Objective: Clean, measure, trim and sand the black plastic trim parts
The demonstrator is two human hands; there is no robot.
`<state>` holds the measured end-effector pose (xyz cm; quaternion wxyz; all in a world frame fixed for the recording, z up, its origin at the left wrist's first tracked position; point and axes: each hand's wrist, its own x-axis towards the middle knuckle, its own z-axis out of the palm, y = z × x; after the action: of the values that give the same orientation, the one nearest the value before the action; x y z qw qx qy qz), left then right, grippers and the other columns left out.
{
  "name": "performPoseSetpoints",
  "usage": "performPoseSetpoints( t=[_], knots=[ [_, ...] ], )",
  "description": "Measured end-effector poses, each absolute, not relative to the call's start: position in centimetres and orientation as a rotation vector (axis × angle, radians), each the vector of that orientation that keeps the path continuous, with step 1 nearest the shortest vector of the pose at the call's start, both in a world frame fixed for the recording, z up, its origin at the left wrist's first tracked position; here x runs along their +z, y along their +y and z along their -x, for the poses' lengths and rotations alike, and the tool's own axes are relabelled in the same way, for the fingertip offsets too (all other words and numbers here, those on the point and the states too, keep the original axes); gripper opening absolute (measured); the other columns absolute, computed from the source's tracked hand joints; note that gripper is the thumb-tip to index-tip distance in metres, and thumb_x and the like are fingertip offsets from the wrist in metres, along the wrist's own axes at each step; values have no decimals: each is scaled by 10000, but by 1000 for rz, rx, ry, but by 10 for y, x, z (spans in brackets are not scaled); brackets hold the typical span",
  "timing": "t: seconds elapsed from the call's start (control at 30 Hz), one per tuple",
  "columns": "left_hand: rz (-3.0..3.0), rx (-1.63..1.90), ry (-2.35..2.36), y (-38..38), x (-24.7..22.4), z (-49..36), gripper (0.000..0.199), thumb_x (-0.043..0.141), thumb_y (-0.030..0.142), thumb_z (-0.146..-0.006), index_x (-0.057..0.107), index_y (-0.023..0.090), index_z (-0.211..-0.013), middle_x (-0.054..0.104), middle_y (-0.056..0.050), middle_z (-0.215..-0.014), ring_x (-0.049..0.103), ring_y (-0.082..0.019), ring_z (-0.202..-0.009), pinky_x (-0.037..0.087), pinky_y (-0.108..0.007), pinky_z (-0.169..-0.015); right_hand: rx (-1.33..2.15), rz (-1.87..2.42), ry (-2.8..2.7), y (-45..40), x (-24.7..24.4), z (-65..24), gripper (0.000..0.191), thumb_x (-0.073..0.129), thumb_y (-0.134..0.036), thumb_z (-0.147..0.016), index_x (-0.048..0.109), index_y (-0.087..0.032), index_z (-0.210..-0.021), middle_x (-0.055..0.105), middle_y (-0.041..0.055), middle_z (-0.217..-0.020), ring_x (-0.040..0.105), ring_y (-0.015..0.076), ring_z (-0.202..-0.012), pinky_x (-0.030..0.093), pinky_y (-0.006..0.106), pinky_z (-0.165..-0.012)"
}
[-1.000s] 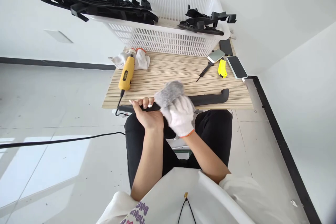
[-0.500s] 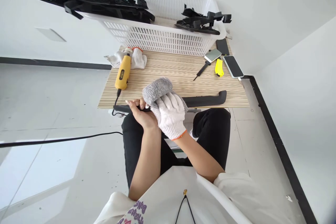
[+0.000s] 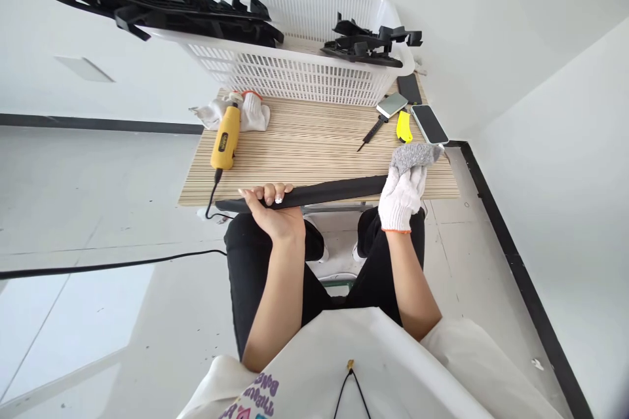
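A long black plastic trim strip (image 3: pixel 339 190) lies along the table's near edge. My bare left hand (image 3: pixel 275 213) grips it near its left end, fingers over the top and thumb along the near side. My right hand (image 3: pixel 400 200), in a white knit glove with an orange cuff, is closed on a grey fluffy cloth (image 3: pixel 415 156). Cloth and glove cover the strip's right end, so how tightly they wrap it cannot be seen.
A white plastic basket (image 3: pixel 295 72) with black plastic parts (image 3: pixel 196 13) stands at the table's back. On the left lie a yellow corded power tool (image 3: pixel 227 137) and white gloves (image 3: pixel 255 112). A yellow cutter (image 3: pixel 403 127), a phone (image 3: pixel 429 124) and a grey-topped tool (image 3: pixel 392 105) lie at right.
My right hand and the grey cloth have moved right along the strip, from beside my left hand to its right end. My left hand keeps its grip.
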<state>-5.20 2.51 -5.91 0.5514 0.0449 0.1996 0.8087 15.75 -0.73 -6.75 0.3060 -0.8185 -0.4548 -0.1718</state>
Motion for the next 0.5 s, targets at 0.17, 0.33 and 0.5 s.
performPoseSetpoints(
  t=[0.17, 0.33, 0.5],
  knots=[
    [-117, 1920, 514, 24, -57, 51, 554, 610, 587, -913, 299, 198, -669, 221, 94, -570, 316, -56, -484, 395, -213, -599, -325, 2235, -1151, 3, -53, -160, 492, 357, -446, -1026, 663, -100, -1195, 530, 240, -1404, 455, 388, -1364, 464, 573, -1042],
    [-126, 1954, 587, 24, -53, 46, 568, 592, 607, -913, 285, 198, -667, 199, 88, -584, 293, -61, -486, 387, -216, -592, -327, 2236, -1098, 3, -52, -152, 501, 361, -461, -1017, 652, -90, -1185, 506, 264, -1401, 421, 414, -1371, 439, 626, -1040],
    [-110, 1925, 613, 24, -51, 45, 554, 563, 600, -932, 293, 197, -664, 184, 86, -588, 286, -64, -483, 386, -218, -580, -444, 2179, -1215, -5, -62, -150, 453, 380, -437, -1021, 681, -119, -1133, 519, 225, -1410, 370, 398, -1421, 397, 600, -1106]
  ],
)
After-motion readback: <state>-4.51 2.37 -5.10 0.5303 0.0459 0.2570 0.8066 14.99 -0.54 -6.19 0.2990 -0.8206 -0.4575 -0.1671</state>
